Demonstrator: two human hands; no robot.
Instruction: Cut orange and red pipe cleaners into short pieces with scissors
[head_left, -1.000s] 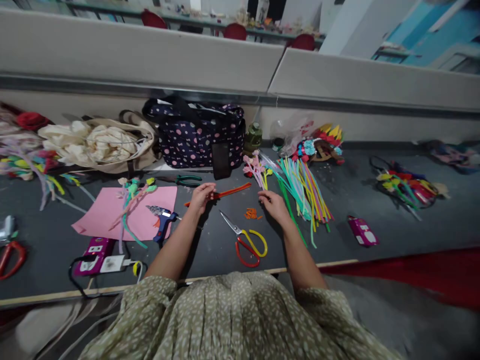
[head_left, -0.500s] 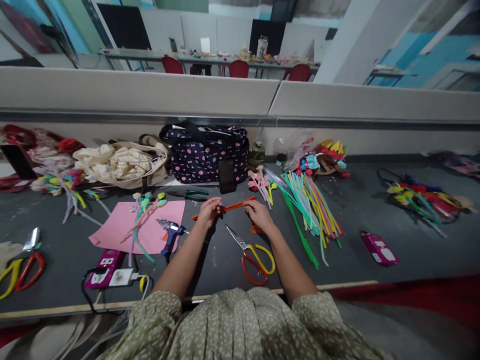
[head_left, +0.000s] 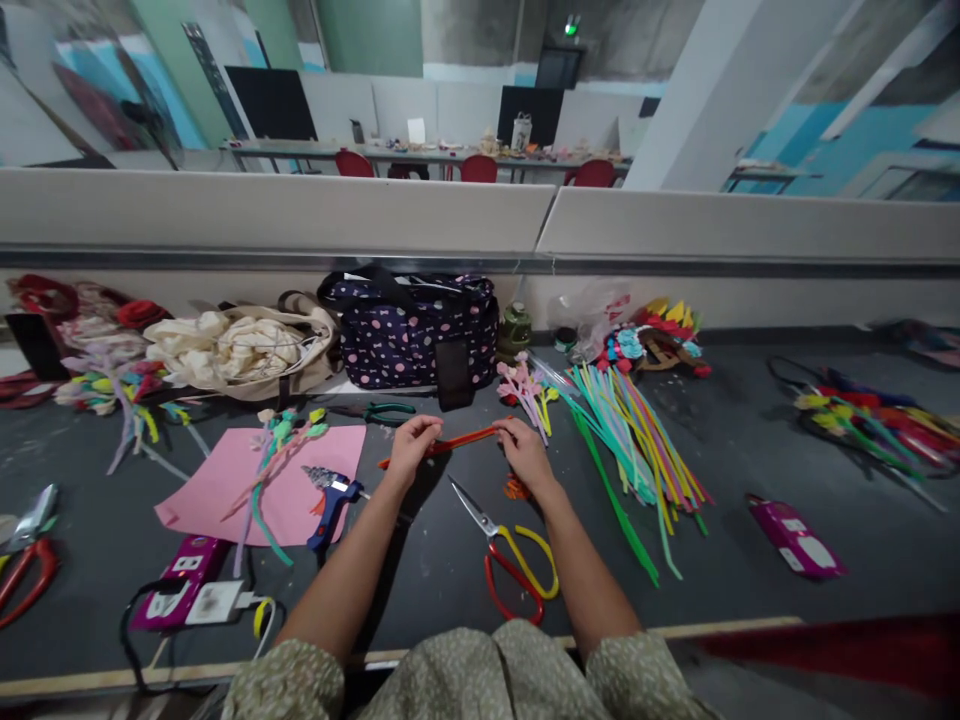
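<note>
A long dark grey worktable (head_left: pixel 420 590) runs under a low grey partition (head_left: pixel 300 215), with more tables and red chairs behind. The left hand (head_left: pixel 411 447) and right hand (head_left: pixel 525 450) each pinch an orange pipe cleaner (head_left: pixel 461 441), holding it stretched between them just above the table. Directly below lie red-and-yellow scissors (head_left: pixel 514 560) (blades pointing up-left), with orange snippets (head_left: pixel 516 489) under the right wrist. A blue glue gun (head_left: pixel 330 497) rests at the edge of a pink sheet (head_left: pixel 225 480). A spotted bag (head_left: pixel 416 325) stands behind; a fan of coloured pipe cleaners (head_left: pixel 637 440) lies to the right.
</note>
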